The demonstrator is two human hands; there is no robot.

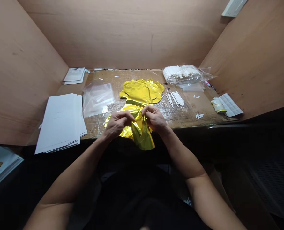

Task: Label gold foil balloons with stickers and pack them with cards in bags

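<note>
A shiny gold foil piece (pixel 143 137) is pinched between both hands at the table's front edge, its lower end hanging over the edge. My left hand (pixel 119 123) grips its left side with fingers closed. On its right side, my right hand (pixel 154 118) pinches the foil near the top. Beneath and behind the hands lie more gold foil pieces (pixel 142 91) in a flat, overlapping pile with scalloped outlines. Several white sticks (pixel 177 98) lie just right of that pile.
White paper sheets (pixel 59 119) and clear plastic bags (pixel 99 97) lie at left, with small cards (pixel 74 75) behind. A bag of white sticks (pixel 182 74) sits at back right. Near the right wall are a tape roll (pixel 219 107) and a white sheet (pixel 231 104). Wooden panels enclose the table.
</note>
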